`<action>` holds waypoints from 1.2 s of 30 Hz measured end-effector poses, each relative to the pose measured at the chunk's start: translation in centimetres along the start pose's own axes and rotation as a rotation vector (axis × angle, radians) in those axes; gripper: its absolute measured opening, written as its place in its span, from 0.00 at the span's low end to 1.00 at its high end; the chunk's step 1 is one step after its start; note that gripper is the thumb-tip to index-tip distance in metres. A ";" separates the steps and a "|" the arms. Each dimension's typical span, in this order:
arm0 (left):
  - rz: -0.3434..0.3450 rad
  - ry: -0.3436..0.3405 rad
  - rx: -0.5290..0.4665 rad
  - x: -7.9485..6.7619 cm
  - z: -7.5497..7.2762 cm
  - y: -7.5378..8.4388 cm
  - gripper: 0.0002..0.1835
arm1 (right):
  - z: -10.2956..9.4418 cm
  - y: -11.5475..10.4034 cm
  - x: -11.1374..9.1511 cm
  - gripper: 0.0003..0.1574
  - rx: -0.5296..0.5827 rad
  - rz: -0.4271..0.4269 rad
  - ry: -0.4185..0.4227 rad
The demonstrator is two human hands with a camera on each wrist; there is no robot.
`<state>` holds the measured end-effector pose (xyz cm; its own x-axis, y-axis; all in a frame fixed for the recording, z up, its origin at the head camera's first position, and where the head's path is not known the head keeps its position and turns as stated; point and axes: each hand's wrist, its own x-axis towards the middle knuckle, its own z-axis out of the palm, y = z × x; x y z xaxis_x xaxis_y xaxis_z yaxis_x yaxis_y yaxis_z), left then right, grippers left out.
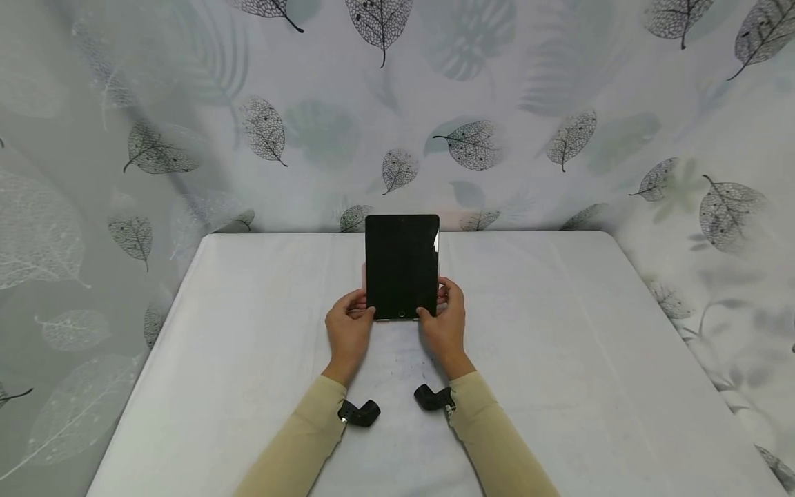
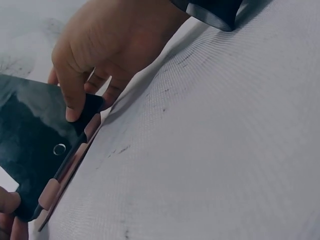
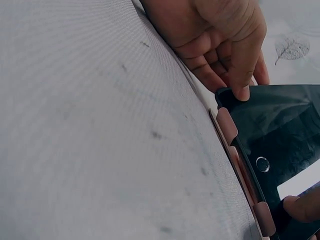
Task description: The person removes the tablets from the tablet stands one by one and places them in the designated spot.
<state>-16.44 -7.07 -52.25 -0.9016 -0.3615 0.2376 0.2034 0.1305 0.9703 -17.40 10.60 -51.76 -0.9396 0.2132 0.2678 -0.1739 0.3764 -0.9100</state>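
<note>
A tablet [image 1: 401, 266] with a black screen and a round home button stands tilted up over the white table, its lower edge toward me. My left hand [image 1: 349, 333] grips its lower left corner, thumb on the front and fingers behind. At the lower right corner my right hand [image 1: 446, 328] holds it the same way. Along the bottom edge, in the left wrist view, runs a pink cover [image 2: 75, 159] with rounded tabs hooked up over the dark rim. Those pink tabs [image 3: 227, 125] also show in the right wrist view. The back of the tablet is hidden.
A white cloth covers the table [image 1: 590, 359], with small dark marks on it near the hands. Behind and at both sides hangs a leaf-patterned curtain [image 1: 335, 138], close to the table's back edge. Each wrist carries a black camera mount [image 1: 360, 413].
</note>
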 end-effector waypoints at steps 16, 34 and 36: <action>-0.047 -0.036 -0.026 0.6 -0.7 1.6 0.18 | -0.5 -1.5 0.0 0.44 0.039 -0.022 0.004; -0.028 -0.134 -0.100 2.2 -3.6 3.7 0.24 | -0.2 -4.1 0.7 0.50 0.185 -0.055 -0.075; -0.031 -0.136 -0.107 2.2 -4.0 3.9 0.24 | -0.1 -4.5 0.7 0.50 0.200 -0.063 -0.084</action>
<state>-16.12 -11.06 -47.79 -0.9498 -0.2349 0.2068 0.2080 0.0201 0.9779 -17.28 9.12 -47.49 -0.9450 0.1158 0.3058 -0.2797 0.1985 -0.9393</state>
